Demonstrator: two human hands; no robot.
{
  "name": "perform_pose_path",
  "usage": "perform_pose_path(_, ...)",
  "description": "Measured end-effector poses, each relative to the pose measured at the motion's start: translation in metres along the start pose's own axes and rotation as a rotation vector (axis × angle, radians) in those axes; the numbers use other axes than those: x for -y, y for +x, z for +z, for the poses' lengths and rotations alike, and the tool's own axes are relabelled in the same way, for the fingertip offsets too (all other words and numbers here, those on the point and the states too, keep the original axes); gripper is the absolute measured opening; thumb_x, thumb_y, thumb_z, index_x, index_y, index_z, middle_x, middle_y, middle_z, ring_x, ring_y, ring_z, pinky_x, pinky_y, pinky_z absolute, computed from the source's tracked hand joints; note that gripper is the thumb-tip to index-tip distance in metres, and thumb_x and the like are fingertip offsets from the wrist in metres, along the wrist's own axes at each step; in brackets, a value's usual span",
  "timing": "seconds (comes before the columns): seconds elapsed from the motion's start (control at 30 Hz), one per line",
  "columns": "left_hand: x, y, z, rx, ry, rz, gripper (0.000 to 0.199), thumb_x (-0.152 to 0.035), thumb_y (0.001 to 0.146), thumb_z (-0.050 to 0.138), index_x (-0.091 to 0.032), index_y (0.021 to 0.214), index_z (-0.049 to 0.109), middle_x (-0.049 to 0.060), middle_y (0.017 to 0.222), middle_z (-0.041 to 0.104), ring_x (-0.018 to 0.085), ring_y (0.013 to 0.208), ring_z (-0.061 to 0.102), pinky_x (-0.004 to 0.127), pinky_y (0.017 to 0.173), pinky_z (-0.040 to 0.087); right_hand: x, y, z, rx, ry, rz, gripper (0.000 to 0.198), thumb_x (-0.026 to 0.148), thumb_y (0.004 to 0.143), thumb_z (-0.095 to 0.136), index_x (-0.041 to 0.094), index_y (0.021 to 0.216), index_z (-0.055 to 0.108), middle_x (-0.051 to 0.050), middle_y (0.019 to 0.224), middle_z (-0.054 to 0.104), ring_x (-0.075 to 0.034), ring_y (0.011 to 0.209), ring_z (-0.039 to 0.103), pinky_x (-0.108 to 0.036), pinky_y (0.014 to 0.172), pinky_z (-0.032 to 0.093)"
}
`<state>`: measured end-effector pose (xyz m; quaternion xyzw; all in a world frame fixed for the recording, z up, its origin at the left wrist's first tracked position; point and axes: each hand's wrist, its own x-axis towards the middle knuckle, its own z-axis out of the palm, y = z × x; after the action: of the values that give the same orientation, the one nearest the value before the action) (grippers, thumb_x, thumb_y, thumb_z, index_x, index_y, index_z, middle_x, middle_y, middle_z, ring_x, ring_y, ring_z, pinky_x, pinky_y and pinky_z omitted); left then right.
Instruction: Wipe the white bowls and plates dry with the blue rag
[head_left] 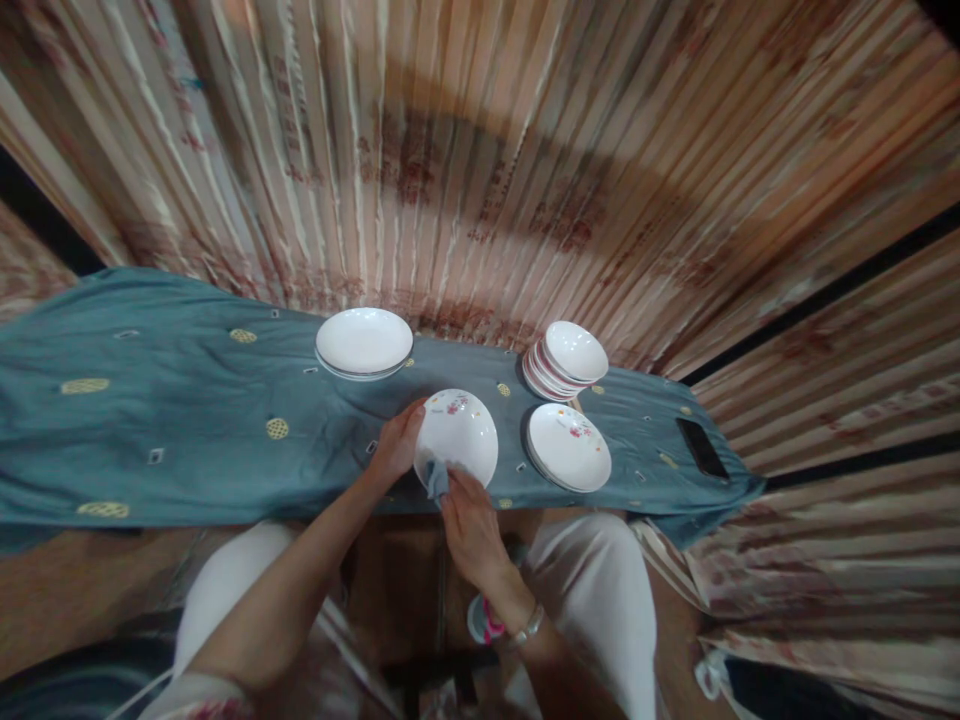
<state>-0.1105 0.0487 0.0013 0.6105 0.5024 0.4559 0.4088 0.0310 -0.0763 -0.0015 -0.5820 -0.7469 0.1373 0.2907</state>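
My left hand [395, 447] grips the left rim of a white plate [461, 432] with small red flowers, holding it over the teal cloth [187, 420]. My right hand [469, 520] presses a small grey-blue rag [437, 478] against the plate's near edge. To the right lies a flowered white plate [568, 446] on a short stack. Behind it stands a taller stack of red-rimmed plates [564, 361]. A plain white plate stack [364, 342] sits at the back, left of centre.
A dark phone-like slab [700, 447] lies on the cloth's right end. A striped pink curtain [487, 150] hangs behind. My knees in white trousers [600, 590] are below the cloth's near edge.
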Motion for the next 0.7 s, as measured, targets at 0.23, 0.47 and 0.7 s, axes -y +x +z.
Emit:
perform_pose_path(0.23, -0.001, -0.001, -0.003, 0.023, -0.014, 0.016, 0.059, -0.057, 0.091, 0.031, -0.02, 0.116, 0.068, 0.009, 0.118, 0.071, 0.025, 0.115, 0.063, 0.035, 0.102, 0.046, 0.023, 0.032, 0.014, 0.049, 0.265, 0.01, 0.049, 0.028, 0.101, 0.031, 0.009, 0.145, 0.042, -0.014, 0.152, 0.041, -0.02, 0.144, 0.033, -0.042, 0.121, 0.027)
perform_pose_path(0.47, -0.001, -0.003, -0.001, 0.015, 0.024, -0.012, 0.053, -0.047, 0.092, 0.033, -0.016, 0.121, 0.065, 0.01, 0.122, 0.069, 0.024, 0.117, 0.062, 0.036, 0.106, 0.043, 0.003, 0.077, 0.02, 0.0, 0.165, -0.04, 0.055, 0.024, 0.098, 0.034, 0.004, 0.148, 0.033, -0.017, 0.158, 0.027, -0.022, 0.149, 0.019, -0.043, 0.123, 0.019)
perform_pose_path(0.7, -0.005, -0.005, -0.002, 0.028, 0.023, -0.06, 0.051, -0.046, 0.093, 0.034, -0.019, 0.123, 0.065, 0.006, 0.118, 0.072, 0.024, 0.109, 0.065, 0.037, 0.099, 0.048, -0.039, 0.087, 0.018, -0.029, -0.093, -0.028, 0.053, 0.022, 0.095, 0.039, -0.003, 0.142, 0.041, -0.025, 0.154, 0.032, -0.03, 0.146, 0.026, -0.048, 0.12, 0.027)
